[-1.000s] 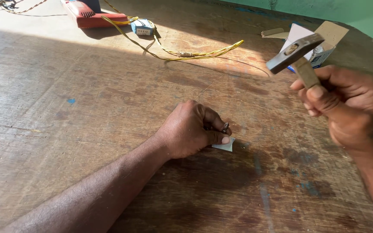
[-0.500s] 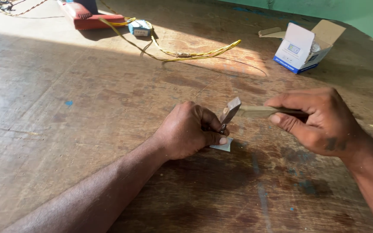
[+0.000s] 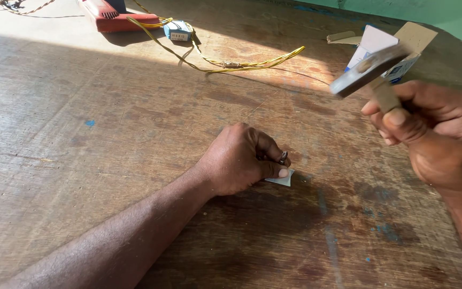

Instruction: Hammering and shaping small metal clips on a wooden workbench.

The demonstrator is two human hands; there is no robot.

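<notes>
My left hand [image 3: 241, 159] rests on the worn wooden table [image 3: 108, 134], fingers pinched on a small metal ring-like piece [image 3: 283, 157] that stands on a little pale card [image 3: 283, 178]. My right hand [image 3: 434, 136] is raised to the right and grips the wooden handle of a small hammer [image 3: 367, 72]. The blurred metal hammer head hangs well above and to the right of the small piece.
A yellow wire [image 3: 225, 63] trails across the far side to a small blue block [image 3: 178, 32] and a red tool [image 3: 114, 16]. An open blue and white cardboard box [image 3: 389, 45] lies at the far right behind the hammer.
The hammer came down onto the small piece half a second ago and has swung back up to the right. My left hand has kept its place.
</notes>
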